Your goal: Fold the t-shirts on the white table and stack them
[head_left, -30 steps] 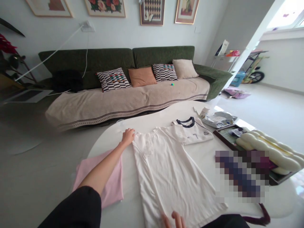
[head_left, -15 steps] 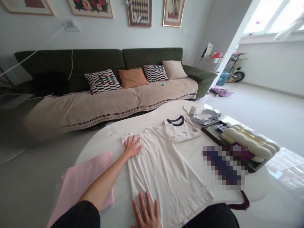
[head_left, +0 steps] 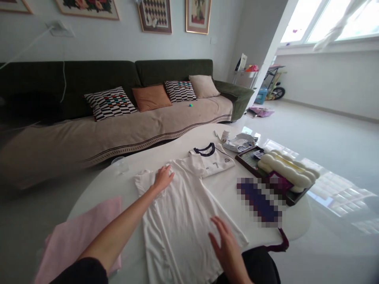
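Observation:
A white T-shirt [head_left: 183, 213] lies spread on the white table [head_left: 89, 193], its hem toward me and some creases running down its length. My left hand [head_left: 164, 177] rests on the shirt's upper part near the shoulder, fingers stretched out. Over the lower right part of the shirt is my right hand [head_left: 226, 246], its fingers apart and nothing in them; whether it touches the cloth I cannot tell. Beyond the T-shirt's right sleeve sits a folded white jersey [head_left: 217, 161] with a dark collar and a 7.
Pink folded cloth [head_left: 85, 228] lies at the left table edge, with a clear cup [head_left: 120, 164] farther back. On the right are a dark tray [head_left: 247, 165] holding a cream puffy item [head_left: 287, 169], and a plastic packet [head_left: 240, 142]. A green sofa [head_left: 174, 69] stands behind.
My right hand has moved from the shirt's lower left side to its lower right. My left hand has shifted slightly toward the neckline. The view has turned right.

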Motion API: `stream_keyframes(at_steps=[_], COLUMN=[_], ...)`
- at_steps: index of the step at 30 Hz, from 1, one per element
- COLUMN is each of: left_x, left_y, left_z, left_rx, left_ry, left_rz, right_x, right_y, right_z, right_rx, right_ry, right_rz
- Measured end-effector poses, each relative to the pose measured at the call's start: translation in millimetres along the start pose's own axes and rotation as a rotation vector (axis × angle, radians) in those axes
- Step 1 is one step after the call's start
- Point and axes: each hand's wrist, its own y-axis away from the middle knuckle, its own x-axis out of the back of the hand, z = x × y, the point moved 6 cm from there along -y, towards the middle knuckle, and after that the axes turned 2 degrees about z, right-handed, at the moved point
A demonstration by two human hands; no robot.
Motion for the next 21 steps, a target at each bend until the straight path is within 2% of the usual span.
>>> stream_keyframes(at_steps=[2,5,7,9,12,15,18,21], left_x=[-19.7,-59.5,-80.6,-91.6,-86.7,-59.9,-23.5,3.3], left_y=[-14,-28,-33,-36,-41,-39,-17,22], left_z=[45,97,112,113,99,71,24,-31], left_rx=[-0.041,-0.001,0.065,0.136,0.215,0.254,0.312,0.411], left_ry=[0.06,0.129,0.18,0.246,0.385,0.566,0.724,0.82], left_rz=[-0.013,-0.006,0.014,0.032,0.047,0.057,0.093,0.154], right_x=[23,27,19,12,14,28,30,12], right_y=[-21,-32,-30,-27,-26,-27,-16,9], right_z=[44,79,87,87,77,55,16,-24], right_rx=[-0.125,-0.171,-0.188,-0.215,-0.206,-0.109,0.114,0.342], right_ry=[0.077,0.137,0.156,0.17,0.166,0.11,0.047,0.033], right_rz=[0.067,0.07,0.0,-0.091,-0.139,-0.049,-0.011,-0.12])
